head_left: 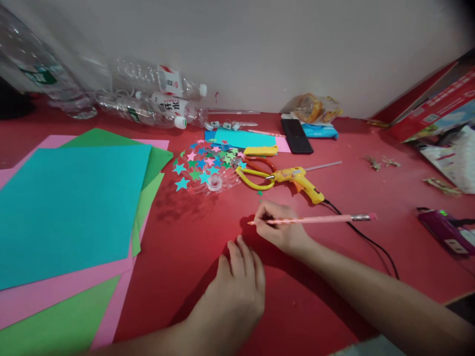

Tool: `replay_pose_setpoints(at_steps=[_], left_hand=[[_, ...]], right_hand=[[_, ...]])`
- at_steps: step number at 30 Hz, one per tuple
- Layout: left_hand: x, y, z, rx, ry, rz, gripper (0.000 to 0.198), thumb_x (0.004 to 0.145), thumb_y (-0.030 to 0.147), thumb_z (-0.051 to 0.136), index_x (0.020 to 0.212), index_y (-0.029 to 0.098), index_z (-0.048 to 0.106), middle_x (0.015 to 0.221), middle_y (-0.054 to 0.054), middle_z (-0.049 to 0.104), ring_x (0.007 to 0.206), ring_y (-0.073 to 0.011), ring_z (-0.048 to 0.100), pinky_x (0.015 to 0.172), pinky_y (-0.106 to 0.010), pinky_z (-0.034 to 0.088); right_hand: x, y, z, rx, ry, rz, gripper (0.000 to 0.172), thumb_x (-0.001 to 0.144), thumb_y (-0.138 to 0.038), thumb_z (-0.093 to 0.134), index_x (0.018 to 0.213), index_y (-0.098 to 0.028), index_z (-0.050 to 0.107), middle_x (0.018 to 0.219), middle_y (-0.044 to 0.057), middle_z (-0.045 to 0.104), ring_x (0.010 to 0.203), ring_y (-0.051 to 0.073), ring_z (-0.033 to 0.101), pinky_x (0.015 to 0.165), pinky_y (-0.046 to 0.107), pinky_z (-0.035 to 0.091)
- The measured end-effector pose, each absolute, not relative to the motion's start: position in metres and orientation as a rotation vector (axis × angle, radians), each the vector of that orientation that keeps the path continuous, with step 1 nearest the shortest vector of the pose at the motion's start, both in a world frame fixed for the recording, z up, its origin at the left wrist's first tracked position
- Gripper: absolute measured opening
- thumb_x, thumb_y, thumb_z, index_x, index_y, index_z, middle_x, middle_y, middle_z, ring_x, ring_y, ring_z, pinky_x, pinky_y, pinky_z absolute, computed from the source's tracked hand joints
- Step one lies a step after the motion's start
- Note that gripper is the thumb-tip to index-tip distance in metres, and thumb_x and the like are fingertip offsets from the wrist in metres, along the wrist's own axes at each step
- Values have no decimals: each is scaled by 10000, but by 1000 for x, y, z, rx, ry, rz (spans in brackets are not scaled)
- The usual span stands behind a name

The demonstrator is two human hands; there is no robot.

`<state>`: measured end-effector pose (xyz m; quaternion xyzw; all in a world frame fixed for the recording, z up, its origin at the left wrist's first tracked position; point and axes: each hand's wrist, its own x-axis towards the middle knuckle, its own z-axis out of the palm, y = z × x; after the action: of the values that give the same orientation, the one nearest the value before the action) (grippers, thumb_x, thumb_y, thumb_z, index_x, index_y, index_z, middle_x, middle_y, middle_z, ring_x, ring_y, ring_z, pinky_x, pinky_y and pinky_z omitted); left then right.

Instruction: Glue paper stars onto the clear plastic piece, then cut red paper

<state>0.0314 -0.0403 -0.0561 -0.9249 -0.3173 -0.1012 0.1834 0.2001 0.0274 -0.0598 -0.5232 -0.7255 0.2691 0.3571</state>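
Observation:
My right hand (pixel 278 227) grips a pink pencil (pixel 326 218) near its sharpened end, the tip pointing left and the eraser end out to the right. Palm down over the red tabletop (pixel 178 267), my left hand (pixel 237 287) has its fingers stretched out and holds nothing I can see. Beyond the hands lies a pile of small paper stars (pixel 195 174) in blue, green and pink, with a clear plastic bottle piece (pixel 214 183) among them. A yellow glue gun (pixel 297 180) and yellow-handled scissors (pixel 256 179) rest just past my right hand.
Large coloured paper sheets (pixel 74 207) overlap at the left. Plastic bottles (pixel 148 111) line the wall. A black phone (pixel 297 136) lies beside a snack packet (pixel 317 109). The glue gun's cord (pixel 367 243) runs behind my right forearm; a purple power strip (pixel 445 230) sits far right.

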Motion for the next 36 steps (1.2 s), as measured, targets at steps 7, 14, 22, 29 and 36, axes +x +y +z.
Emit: replay_pose_setpoints(at_steps=[7,14,22,29,36], left_hand=[[31,-38,-54,-2634,-860,-308,345,706,119,538,988,15,709,1031,-300,713,894,-393,719,643,-409,604],[32,-42,-58,-2629,-925,-322,347,727,110,528,1013,9,696,1075,-311,695,935,-401,708,670,-427,597],[31,-36,-49,-2612,-843,-315,350,712,95,503,973,24,726,1019,-278,724,869,-372,729,617,-386,609],[31,-35,-50,-2598,-838,-302,374,703,63,476,979,23,726,998,-278,729,850,-358,732,603,-375,607],[23,-23,-36,-2710,-896,-209,384,707,14,508,1035,59,704,999,-209,737,838,-283,711,603,-325,583]], right_hand=[[198,26,-57,-1325,-1953,714,120,726,-158,508,629,-210,462,552,-49,509,502,94,442,487,202,307],[196,23,-54,-1306,-2007,775,119,736,-155,504,634,-208,474,582,-40,539,533,98,481,518,203,337],[195,22,-54,-1294,-2020,817,100,721,-155,541,640,-201,505,556,-47,531,513,95,456,511,207,318],[205,27,-56,-1303,-1807,797,77,858,-206,520,798,-203,569,718,2,606,643,131,548,582,232,422],[211,34,-46,-1226,-1645,679,85,892,-247,560,884,-220,640,937,51,639,917,195,596,811,323,468]])
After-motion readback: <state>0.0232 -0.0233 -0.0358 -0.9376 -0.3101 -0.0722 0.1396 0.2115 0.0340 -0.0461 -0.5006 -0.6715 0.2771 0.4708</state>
